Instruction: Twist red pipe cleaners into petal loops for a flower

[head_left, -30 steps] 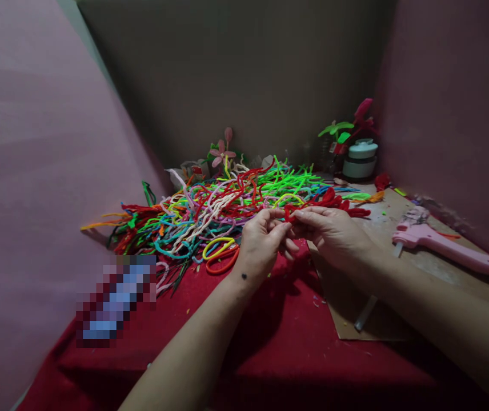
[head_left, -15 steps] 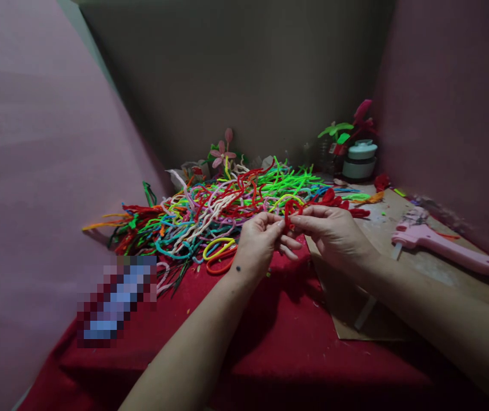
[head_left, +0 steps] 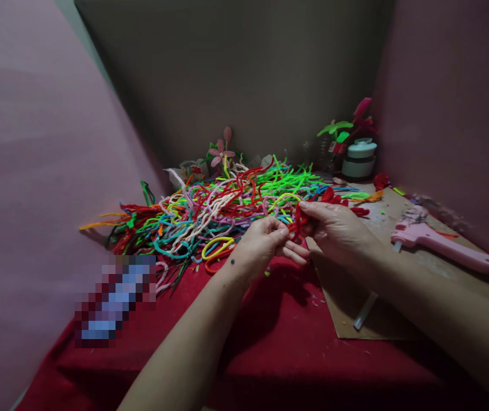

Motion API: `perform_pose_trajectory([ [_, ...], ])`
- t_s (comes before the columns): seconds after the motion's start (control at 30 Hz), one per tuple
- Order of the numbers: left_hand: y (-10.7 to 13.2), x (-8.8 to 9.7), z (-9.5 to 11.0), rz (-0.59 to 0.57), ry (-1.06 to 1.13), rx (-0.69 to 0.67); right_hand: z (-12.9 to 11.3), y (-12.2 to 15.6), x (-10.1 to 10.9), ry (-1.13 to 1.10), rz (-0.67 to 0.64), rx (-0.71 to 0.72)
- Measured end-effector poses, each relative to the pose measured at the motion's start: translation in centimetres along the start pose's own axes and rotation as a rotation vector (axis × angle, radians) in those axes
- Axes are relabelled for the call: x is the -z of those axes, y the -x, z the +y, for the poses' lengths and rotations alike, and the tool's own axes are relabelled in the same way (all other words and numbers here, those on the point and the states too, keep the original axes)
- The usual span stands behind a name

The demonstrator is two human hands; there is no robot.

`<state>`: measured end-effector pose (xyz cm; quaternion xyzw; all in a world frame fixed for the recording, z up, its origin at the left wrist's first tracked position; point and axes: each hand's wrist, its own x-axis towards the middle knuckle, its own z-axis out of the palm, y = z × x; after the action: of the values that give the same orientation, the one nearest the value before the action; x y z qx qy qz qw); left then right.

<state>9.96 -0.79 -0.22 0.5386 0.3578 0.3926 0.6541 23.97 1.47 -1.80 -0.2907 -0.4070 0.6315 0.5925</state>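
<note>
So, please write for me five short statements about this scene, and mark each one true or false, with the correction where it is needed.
1. The right grip holds a red piece. True.
2. The left grip holds the glue gun. False: it is at the red piece.
3. The glue gun lies left of the pile. False: it lies to the right.
4. A clear stick lies on the board. True.
5. The cloth is blue. False: it is red.

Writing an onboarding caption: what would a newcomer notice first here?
First, the pile of multicoloured stems filling mid-picture. Next, the left hand and right hand holding a red piece right of centre. Then the pink glue gun lying on the cardboard at right.
</note>
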Motion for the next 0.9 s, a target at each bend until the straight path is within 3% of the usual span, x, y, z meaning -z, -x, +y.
perform_pose_trajectory([
  [0.13, 0.1, -0.1, 0.4, 0.036, -0.109, 0.025, -0.2, 0.2, -0.2, 0.013, 0.022, -0.013],
  [0.3, 0.5, -0.2, 1.3, 0.065, -0.405, 0.099, -0.3, 0.3, -0.3, 0.012, 0.051, -0.024],
  [0.4, 0.7, -0.2, 1.5, 0.17, -0.527, 0.041, -0.3, 0.4, -0.3, 0.02, 0.072, -0.007],
  [0.5, 0.7, -0.6, 1.5, 0.231, -0.493, -0.044, -0.2, 0.4, -0.4, 0.032, 0.081, 0.009],
  [0.9, 0.7, -1.2, 1.4, 0.338, -0.372, -0.139, 0.2, 1.1, -0.5, 0.146, -0.021, -0.042],
])
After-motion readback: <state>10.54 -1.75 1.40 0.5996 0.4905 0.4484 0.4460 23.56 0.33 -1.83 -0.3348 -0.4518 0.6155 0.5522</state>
